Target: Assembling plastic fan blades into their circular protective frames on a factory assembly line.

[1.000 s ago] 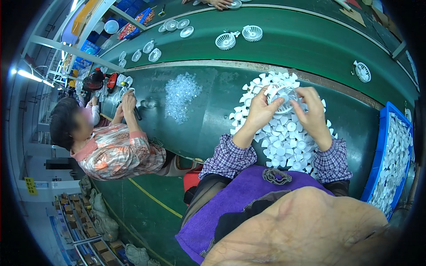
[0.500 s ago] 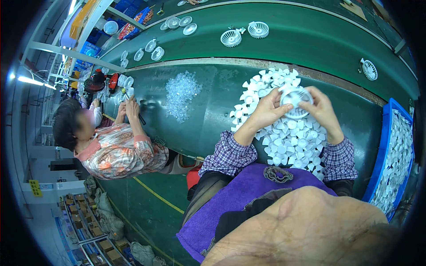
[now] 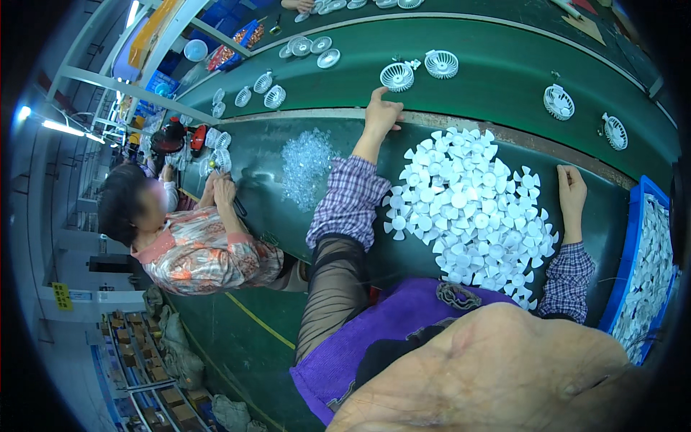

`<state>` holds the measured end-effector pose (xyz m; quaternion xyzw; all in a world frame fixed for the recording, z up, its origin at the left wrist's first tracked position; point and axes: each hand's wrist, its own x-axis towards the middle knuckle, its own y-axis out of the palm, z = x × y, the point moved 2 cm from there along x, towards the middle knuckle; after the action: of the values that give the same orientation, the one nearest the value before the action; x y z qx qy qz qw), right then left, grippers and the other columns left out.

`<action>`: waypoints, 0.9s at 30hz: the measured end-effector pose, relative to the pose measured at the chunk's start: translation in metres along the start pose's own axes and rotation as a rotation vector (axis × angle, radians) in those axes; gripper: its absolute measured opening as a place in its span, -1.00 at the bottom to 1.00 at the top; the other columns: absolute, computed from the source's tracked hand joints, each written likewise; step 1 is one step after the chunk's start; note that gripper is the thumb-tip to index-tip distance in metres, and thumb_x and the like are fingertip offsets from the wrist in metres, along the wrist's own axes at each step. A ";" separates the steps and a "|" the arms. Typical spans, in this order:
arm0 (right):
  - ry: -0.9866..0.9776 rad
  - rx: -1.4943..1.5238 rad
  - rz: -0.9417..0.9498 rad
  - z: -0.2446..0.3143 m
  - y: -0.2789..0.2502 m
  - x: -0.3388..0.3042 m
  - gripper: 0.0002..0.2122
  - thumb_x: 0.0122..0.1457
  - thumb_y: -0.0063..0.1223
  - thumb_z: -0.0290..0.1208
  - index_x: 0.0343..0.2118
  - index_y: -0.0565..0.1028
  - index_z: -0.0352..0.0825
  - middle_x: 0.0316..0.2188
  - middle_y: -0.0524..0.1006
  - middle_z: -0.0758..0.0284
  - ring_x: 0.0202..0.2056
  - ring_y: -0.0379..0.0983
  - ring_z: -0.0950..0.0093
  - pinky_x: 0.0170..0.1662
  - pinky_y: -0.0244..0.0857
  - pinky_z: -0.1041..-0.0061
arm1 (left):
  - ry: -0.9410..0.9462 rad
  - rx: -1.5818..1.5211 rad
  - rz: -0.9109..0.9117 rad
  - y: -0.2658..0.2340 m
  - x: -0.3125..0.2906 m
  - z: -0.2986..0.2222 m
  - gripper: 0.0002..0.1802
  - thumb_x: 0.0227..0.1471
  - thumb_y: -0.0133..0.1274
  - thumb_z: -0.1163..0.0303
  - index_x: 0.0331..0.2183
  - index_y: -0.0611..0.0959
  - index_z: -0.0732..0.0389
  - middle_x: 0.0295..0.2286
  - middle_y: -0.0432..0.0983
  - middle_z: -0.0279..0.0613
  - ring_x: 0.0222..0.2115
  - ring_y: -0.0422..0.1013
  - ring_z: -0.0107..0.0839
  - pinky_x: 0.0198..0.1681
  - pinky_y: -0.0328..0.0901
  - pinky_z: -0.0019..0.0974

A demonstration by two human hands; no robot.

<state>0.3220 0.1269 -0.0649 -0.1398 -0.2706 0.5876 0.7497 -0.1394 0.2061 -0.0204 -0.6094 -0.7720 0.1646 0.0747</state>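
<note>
My left hand (image 3: 381, 115) reaches over the table's far edge to the green belt. Its index finger is stretched out at the near rim of a white slotted fan housing (image 3: 397, 77), and the fingers are apart. To the right of a heap of white fan blades (image 3: 475, 209), my right hand (image 3: 572, 189) is closed above the table, fingertips pressed together. Whether anything small is between them is hidden. Another fan housing (image 3: 441, 64) lies just right of the one at my left hand. Farther right on the belt is a fan housing (image 3: 558, 102).
Small clear plastic parts (image 3: 308, 165) lie heaped left of the blades. A blue crate (image 3: 635, 209) full of white blades stands at the right. A co-worker (image 3: 194, 237) sits at the left, hands on a small part. More round white parts (image 3: 329, 58) lie along the belt (image 3: 489, 57).
Both hands have parted from the white round piece they held over the heap. My left hand moved up and left to the belt, my right hand moved right. Another fan housing shows on the belt's right.
</note>
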 end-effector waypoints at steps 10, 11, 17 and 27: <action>-0.120 -0.172 -0.121 0.013 0.001 -0.001 -0.85 0.13 0.03 -0.38 -0.46 0.46 -0.36 -0.56 0.41 0.31 -0.55 0.33 0.48 -0.43 0.21 0.55 | -0.154 0.156 -0.045 0.065 0.104 0.004 -0.62 -0.02 0.03 0.31 -0.16 0.54 0.32 -0.45 0.57 -0.09 -0.61 0.53 -0.38 -0.64 0.42 -0.36; -0.111 -0.182 -0.116 0.012 0.002 -0.001 -0.85 0.13 0.03 -0.38 -0.46 0.46 -0.36 -0.56 0.41 0.31 -0.55 0.34 0.48 -0.43 0.21 0.55 | -0.168 0.141 -0.030 0.077 0.111 0.001 -0.60 0.00 0.02 0.27 -0.16 0.54 0.33 -0.46 0.57 -0.09 -0.61 0.53 -0.38 -0.64 0.42 -0.36; -0.140 -0.154 -0.127 0.009 0.001 -0.001 -0.88 0.12 0.05 -0.42 -0.47 0.46 -0.36 -0.58 0.39 0.33 -0.57 0.31 0.52 -0.44 0.20 0.58 | -0.225 0.190 -0.144 0.136 0.115 -0.042 -0.48 -0.13 0.19 0.20 -0.23 0.47 0.41 -0.42 0.53 -0.03 -0.57 0.51 -0.34 -0.63 0.45 -0.35; -0.115 -0.133 -0.117 0.012 -0.002 0.002 -0.88 0.11 0.05 -0.43 -0.49 0.46 -0.37 -0.60 0.37 0.34 -0.58 0.28 0.54 -0.47 0.18 0.57 | -0.149 0.101 -0.032 0.119 0.110 -0.032 -0.48 -0.19 0.05 0.50 -0.07 0.46 0.33 -0.38 0.53 0.01 -0.52 0.53 -0.28 -0.65 0.45 -0.31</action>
<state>0.3170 0.1271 -0.0541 -0.1391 -0.3593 0.5306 0.7550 -0.0475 0.3416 -0.0411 -0.5783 -0.7759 0.2470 0.0504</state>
